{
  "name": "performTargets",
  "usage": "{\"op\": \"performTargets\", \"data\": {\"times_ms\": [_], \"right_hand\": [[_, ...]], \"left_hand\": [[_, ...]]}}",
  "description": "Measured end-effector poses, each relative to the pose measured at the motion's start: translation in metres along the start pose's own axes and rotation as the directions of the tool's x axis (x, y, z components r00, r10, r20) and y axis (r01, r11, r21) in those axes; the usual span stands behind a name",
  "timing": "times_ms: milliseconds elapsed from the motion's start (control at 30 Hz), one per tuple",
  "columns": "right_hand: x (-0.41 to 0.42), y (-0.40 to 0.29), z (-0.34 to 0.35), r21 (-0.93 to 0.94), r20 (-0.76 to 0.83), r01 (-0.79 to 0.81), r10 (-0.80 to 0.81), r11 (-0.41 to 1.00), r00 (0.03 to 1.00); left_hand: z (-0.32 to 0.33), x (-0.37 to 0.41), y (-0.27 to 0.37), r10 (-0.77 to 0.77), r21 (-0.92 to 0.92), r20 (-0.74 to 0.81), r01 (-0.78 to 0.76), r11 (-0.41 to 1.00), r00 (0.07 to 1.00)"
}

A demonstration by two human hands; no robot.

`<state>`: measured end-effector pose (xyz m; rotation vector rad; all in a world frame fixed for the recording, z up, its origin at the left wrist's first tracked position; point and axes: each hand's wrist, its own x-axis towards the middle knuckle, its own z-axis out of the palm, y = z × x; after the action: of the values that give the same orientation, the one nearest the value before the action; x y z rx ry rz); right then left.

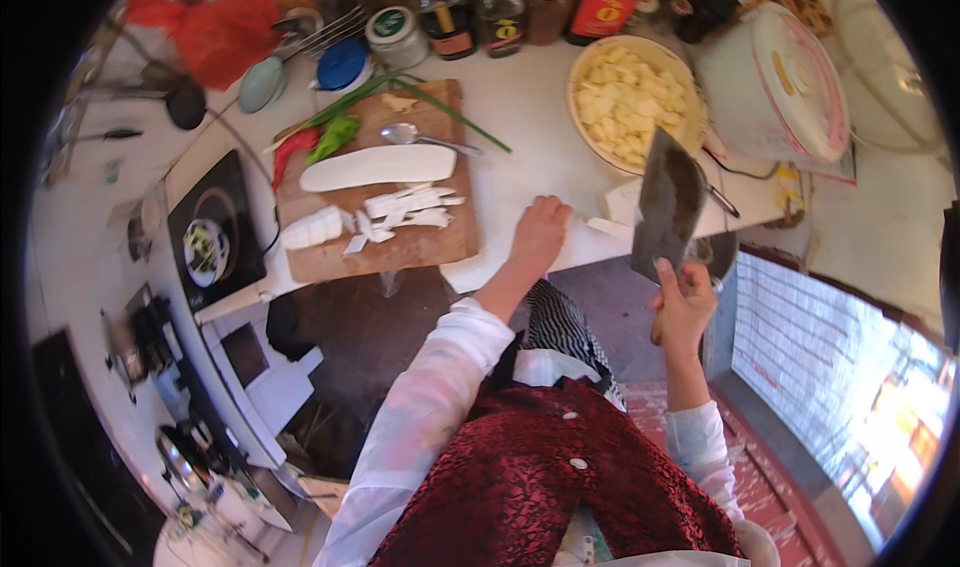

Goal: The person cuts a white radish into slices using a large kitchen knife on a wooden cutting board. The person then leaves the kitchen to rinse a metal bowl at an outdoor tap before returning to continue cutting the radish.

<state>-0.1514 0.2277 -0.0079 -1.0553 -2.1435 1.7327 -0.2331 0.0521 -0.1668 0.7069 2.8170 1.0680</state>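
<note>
My right hand (686, 301) grips a cleaver (667, 199) by its handle, with the broad blade raised in front of the counter's edge. Behind the blade sits a bowl of pale cut chunks (630, 102). My left hand (544, 226) rests at the counter with fingers curled; whether anything is under them is hidden. To its left, a wooden cutting board (375, 259) bears a long white vegetable piece (379, 166), white strips (412, 211), a sliced white portion (315, 227), a metal spoon (405, 134), a red pepper (292, 151), a green pepper (334, 138) and green onion stalks (352, 98).
Bottles and jars (499, 12) line the counter's back. A white lidded appliance (780, 83) stands right of the bowl. At the left is a black cooktop (244, 222) holding a small bowl (205, 252). A red plastic bag (217, 38) lies at the back left.
</note>
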Motion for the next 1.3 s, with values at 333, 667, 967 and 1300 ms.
{"op": "performTargets", "data": {"times_ms": [333, 667, 967, 1300], "right_hand": [[0.021, -0.014, 0.029, 0.193, 0.415, -0.193, 0.099, 0.962, 0.905], [-0.001, -0.037, 0.114, -0.017, 0.730, -0.398, 0.283, 0.917, 0.622], [-0.040, 0.001, 0.141, -0.263, 0.859, -0.314, 0.370, 0.912, 0.355], [-0.192, 0.024, 0.180, -0.523, 0.822, -0.152, 0.543, 0.839, 0.171]], "left_hand": [[-0.082, -0.023, -0.001, -0.186, 0.017, -0.348, 0.205, 0.979, 0.919], [-0.149, -0.099, -0.021, -0.470, -0.092, -0.718, 0.599, 0.796, 0.513], [-0.137, -0.258, 0.038, -0.650, -0.525, -0.760, 0.570, 0.632, 0.021], [-0.099, -0.493, 0.111, -0.535, -0.841, -0.539, 0.377, 0.389, -0.651]]}}
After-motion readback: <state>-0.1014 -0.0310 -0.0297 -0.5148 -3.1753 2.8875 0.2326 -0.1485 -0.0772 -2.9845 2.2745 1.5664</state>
